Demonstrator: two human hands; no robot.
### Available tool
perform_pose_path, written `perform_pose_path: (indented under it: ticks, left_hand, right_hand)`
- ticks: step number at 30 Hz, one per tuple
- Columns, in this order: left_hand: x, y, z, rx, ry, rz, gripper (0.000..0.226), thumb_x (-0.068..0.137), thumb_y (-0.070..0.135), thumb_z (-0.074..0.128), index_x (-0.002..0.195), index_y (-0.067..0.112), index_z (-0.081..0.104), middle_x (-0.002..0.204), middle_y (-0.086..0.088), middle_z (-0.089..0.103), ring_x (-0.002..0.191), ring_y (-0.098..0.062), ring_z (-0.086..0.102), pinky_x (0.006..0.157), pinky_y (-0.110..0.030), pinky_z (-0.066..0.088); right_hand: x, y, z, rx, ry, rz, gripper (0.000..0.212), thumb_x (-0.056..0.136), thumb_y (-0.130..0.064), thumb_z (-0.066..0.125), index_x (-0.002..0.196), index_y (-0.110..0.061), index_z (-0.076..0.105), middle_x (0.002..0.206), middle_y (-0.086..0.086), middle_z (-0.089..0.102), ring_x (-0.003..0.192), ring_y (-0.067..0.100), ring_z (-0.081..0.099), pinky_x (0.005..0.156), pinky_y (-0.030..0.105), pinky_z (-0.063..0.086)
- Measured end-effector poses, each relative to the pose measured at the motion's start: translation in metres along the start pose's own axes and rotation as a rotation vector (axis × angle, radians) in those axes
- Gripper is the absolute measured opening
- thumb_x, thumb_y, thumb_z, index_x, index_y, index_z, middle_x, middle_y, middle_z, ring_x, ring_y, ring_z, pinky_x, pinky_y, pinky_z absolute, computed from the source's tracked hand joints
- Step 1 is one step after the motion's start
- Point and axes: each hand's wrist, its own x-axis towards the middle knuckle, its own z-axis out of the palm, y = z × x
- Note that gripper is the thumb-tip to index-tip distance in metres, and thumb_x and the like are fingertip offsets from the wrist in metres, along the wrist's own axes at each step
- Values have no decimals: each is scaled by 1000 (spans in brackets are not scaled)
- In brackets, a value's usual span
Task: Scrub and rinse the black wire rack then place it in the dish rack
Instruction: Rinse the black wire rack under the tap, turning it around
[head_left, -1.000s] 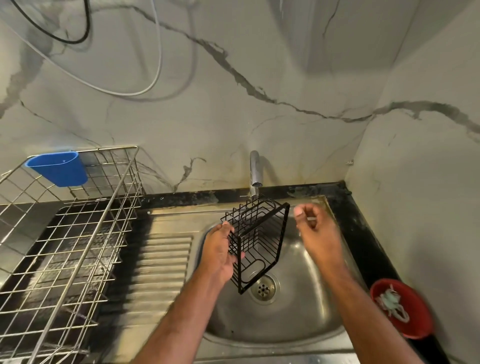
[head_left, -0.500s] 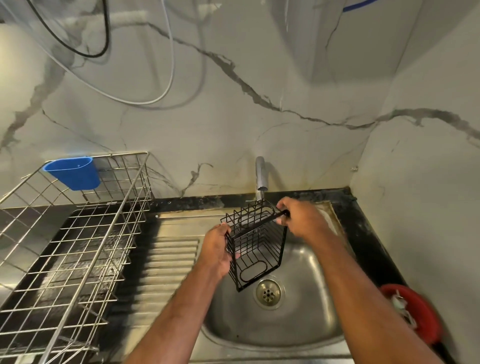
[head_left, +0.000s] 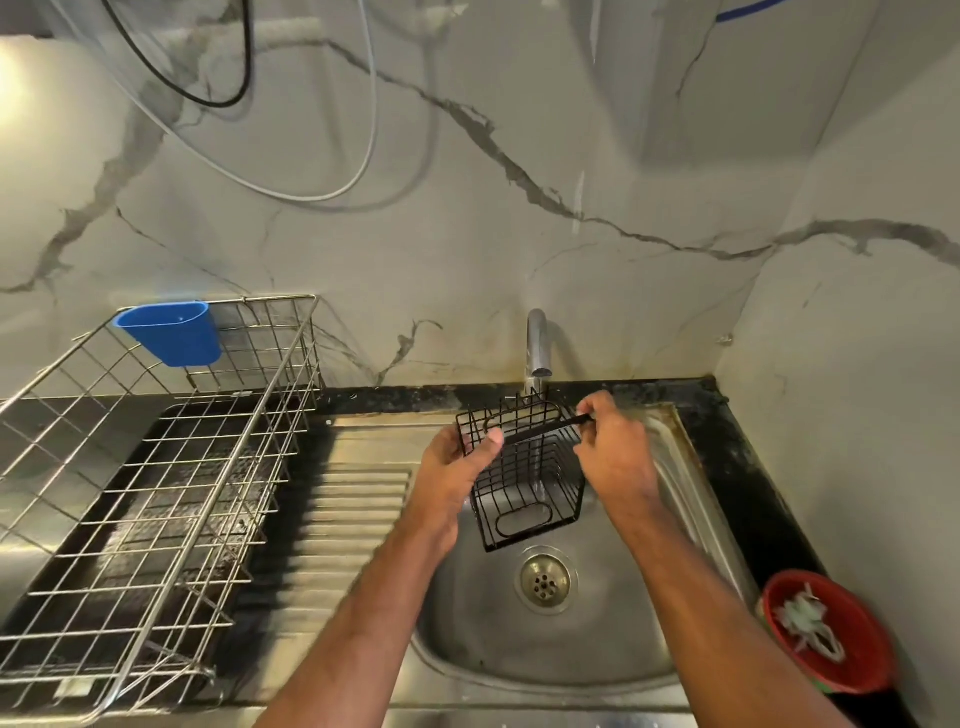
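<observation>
Both of your hands keep the black wire rack (head_left: 524, 467) tilted over the sink (head_left: 545, 654) under the tap (head_left: 536, 345) (apparently for rinsing), left hand (head_left: 457, 467) gripping its rim, right hand (head_left: 615, 452) pinching its top bar.

Dish rack (head_left: 156, 493) cut off at left edge; red bowl (head_left: 826, 631) contents blurred, possibly a scrubber; both forearms cropped below.

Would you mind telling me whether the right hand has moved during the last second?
Yes. The right hand moved left toward the tap and now grips the black wire rack.
</observation>
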Motion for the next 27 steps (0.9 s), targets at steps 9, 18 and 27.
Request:
perform_pose_path:
  ticks: [9, 18, 27]
  left_hand:
    - [8, -10, 6, 415, 196, 204, 67, 93, 17, 71, 152, 17, 40, 155, -4, 47, 140, -27, 47, 117, -49, 39]
    - [27, -17, 3, 565, 162, 224, 60, 96, 21, 65, 150, 14, 42, 141, -4, 63, 116, -36, 67, 96, -51, 57]
    - [32, -14, -4, 349, 210, 184, 65, 96, 11, 64, 154, 17, 37, 158, 1, 44, 121, -17, 62, 93, -54, 58]
  right_hand:
    - [-6, 3, 3, 111, 50, 15, 36, 97, -10, 61, 130, -23, 54, 91, 0, 68, 74, 6, 70, 61, 24, 62]
    - [-4, 3, -5, 210, 5, 58, 37, 98, -10, 57, 132, -23, 58, 110, 7, 71, 87, 11, 73, 71, 34, 64]
    - [5, -2, 1, 317, -45, 53, 35, 100, -9, 52, 132, -21, 59, 125, 5, 67, 86, 6, 70, 82, 31, 61]
